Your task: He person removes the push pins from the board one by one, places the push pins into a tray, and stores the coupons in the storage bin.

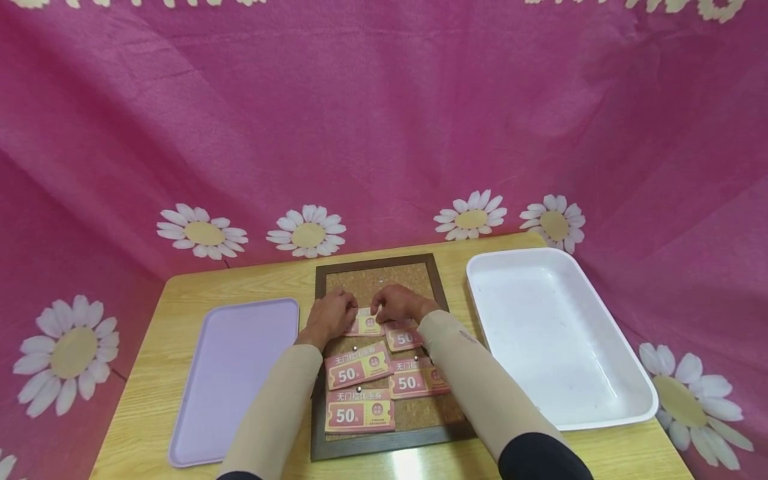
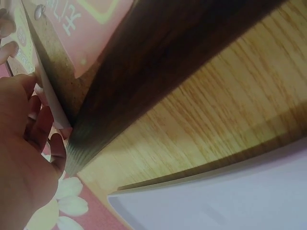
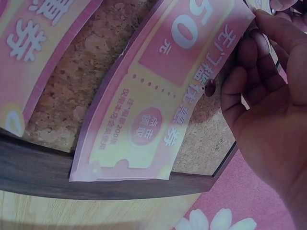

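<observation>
Cork board (image 1: 363,289), set in a dark frame (image 1: 319,433), lay beneath the left hand (image 1: 332,315) and the right hand (image 1: 403,303). Between the two hands was the top coupon (image 1: 366,323), pink and yellow, flanked by bent fingers at either end. The left hand pinched that coupon by its left edge. The right hand had its fingers curled close at the other end, with the tips at the upper right corner; whether they gripped the paper or some small thing there could not be told.

Just under the right hand, and partly covered by it, lay the upper right coupon (image 1: 404,337), marked 50, with a dark pin (image 3: 210,87) at its upper edge beside the bent fingers. Nearer to the person than the left hand sat the tilted coupon (image 1: 358,367), its right end higher than its left, and below that the lowest coupon (image 1: 360,411), almost level. Nearer than the right hand was the middle right coupon (image 1: 414,380), its right end partly hidden by that arm's beige sleeve (image 1: 486,383).

Well to the left of the left hand, a purple tray (image 1: 240,380) rested on the wooden worktop (image 1: 141,373). To the right of the right hand stood a deeper white tray (image 1: 558,333). Beyond both hands hung a pink cloth (image 1: 384,133) printed with white daisies (image 1: 307,233).
</observation>
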